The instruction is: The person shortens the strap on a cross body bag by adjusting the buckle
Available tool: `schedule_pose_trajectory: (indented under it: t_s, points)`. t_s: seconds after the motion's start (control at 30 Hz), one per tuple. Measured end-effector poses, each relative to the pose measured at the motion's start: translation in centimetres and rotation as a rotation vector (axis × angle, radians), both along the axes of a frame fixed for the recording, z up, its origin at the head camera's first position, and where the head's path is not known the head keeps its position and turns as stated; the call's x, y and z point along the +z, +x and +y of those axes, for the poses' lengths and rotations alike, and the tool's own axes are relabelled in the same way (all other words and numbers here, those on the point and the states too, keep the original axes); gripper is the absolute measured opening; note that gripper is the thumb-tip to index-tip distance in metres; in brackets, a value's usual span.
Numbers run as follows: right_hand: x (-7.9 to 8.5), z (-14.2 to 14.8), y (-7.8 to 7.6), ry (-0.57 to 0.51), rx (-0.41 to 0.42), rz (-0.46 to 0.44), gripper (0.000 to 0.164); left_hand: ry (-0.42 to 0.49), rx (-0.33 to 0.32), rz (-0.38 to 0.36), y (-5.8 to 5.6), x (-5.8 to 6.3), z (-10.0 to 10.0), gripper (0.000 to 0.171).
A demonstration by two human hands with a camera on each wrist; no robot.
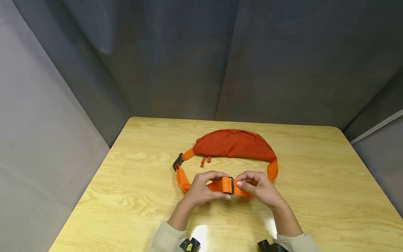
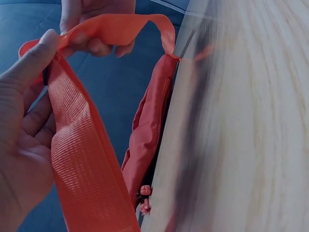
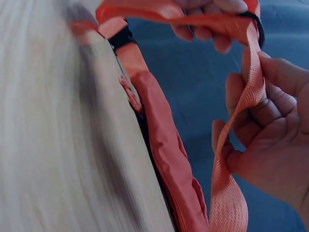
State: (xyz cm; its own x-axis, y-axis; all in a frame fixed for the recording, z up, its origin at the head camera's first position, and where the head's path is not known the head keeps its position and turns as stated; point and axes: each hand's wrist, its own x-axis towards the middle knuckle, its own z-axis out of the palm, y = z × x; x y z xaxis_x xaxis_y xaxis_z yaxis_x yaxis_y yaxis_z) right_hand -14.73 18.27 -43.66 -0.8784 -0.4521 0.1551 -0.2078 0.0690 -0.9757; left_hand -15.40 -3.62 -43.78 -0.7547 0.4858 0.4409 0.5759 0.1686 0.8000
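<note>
A red-orange waist bag lies on the table, its orange strap looping toward me. A black slide adjuster sits on the raised front part of the strap, between both hands. My left hand holds the strap just left of the adjuster, its thumb below and fingers above in the head view. On the adjuster's other side, my right hand pinches the strap between thumb and fingers. In the right wrist view, the strap hangs down past the right palm. A black buckle joins strap and bag at left.
The light wooden table extends around the bag on all sides. Red zipper pulls hang from the bag's near edge. Dark grey curtain stands behind the table, with a pale panel on the left.
</note>
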Motion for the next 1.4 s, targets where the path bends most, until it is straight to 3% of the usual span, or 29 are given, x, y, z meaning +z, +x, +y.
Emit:
schedule_pose_trajectory:
  t_s: [0.17, 0.37, 0.43, 0.5, 0.73, 1.0, 1.23, 1.4]
  points:
    - [0.5, -1.0, 0.6, 0.052, 0.003, -0.035, 0.013, 0.010, -0.012, -0.044, 1.2, 1.1, -0.4, 0.042]
    - [3.2, -1.1, 0.7, 0.182, -0.026, 0.073, 0.018, 0.021, 0.005, -0.049, 0.0, 0.0, -0.8, 0.043]
    - [3.6, -0.8, 0.7, 0.217, -0.031, 0.084, 0.020, 0.022, 0.011, -0.063, -0.3, -0.6, -0.9, 0.044]
    - [3.6, -0.6, 0.7, 0.233, -0.022, 0.084, 0.018, 0.023, 0.007, -0.099, -0.1, -0.4, -1.0, 0.044]
    - [1.8, -0.4, -0.2, 0.097, -0.016, 0.055, 0.009, 0.045, -0.011, -0.120, 0.3, 1.9, -1.3, 0.045]
    - [0.3, -1.8, -1.0, -0.072, 0.005, -0.002, 0.015, 0.053, 0.006, -0.104, 0.3, 2.3, -1.1, 0.045]
    - [1.1, -2.3, -0.6, -0.085, 0.004, 0.004, 0.018, 0.014, 0.023, -0.119, 0.1, 2.7, -1.5, 0.044]
    - [2.9, -2.6, 0.1, 0.003, 0.037, 0.051, 0.037, -0.005, 0.033, -0.150, -0.1, 2.5, -1.7, 0.044]
